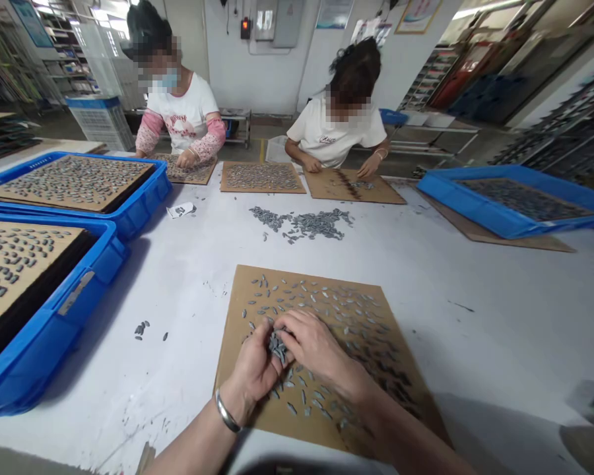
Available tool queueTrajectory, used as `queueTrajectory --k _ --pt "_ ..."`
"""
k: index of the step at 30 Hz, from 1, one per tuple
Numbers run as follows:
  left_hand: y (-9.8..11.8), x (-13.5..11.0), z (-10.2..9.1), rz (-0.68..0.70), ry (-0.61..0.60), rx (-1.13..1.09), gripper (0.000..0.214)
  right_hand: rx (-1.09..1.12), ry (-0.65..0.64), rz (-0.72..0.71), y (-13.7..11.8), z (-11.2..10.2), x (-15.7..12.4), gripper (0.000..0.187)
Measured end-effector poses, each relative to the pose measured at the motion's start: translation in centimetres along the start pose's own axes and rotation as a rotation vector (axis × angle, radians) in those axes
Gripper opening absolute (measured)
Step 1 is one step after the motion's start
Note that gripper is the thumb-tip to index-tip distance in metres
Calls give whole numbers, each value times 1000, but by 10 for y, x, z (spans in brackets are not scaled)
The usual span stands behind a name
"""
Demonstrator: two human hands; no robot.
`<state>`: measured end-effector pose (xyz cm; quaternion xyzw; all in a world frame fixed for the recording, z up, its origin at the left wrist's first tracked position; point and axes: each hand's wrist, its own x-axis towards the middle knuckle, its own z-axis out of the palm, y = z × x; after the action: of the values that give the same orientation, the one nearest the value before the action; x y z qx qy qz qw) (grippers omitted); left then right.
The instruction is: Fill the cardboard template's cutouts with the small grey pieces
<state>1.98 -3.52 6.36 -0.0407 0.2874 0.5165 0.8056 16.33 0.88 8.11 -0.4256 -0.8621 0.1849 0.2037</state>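
A brown board (376, 435) lies in front of me, with many small grey leaf-shaped pieces (304, 398) spread over it in loose rows. My left hand (255, 363) is cupped palm up above the board's left half, its fingers curled round a heap of grey pieces (278, 346). A metal bangle (226, 411) circles the left wrist. Over that heap bends my right hand (309, 340), thumb and fingertips drawn together at the pieces. What the right fingertips pinch, if anything, is hidden.
Loose grey pieces (319, 224) lie piled mid-table. Blue trays with filled boards stand at left (79, 310) and right (515, 227). Across the table, one person (183, 109) and another person (344, 132) work at boards. A few stray pieces (141, 328) lie left of my board.
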Motion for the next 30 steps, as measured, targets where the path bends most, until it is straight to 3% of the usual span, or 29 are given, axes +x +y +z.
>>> queueTrajectory --k 2,5,8,13,17,20,24,30 --pt "0 1 -2 -6 -5 23 28 50 25 140 19 -5 10 17" --pt "1 2 -3 -13 13 56 25 -88 0 302 44 -10 34 20" --pt "1 5 -6 -8 35 65 26 -234 -85 301 54 -1 56 21" --pt "3 8 -9 -4 56 64 26 -278 -120 264 51 13 70 24" --pt "4 5 -5 13 23 37 23 -255 -40 260 45 0 54 31" --pt "2 3 -1 23 -6 5 23 -111 7 156 27 -9 26 29" --pt "-3 0 1 15 10 -5 29 -41 -94 -42 -4 -7 -8 25" --pt "-8 -2 0 -43 -7 105 34 -66 -166 -75 -10 -9 -13 22"
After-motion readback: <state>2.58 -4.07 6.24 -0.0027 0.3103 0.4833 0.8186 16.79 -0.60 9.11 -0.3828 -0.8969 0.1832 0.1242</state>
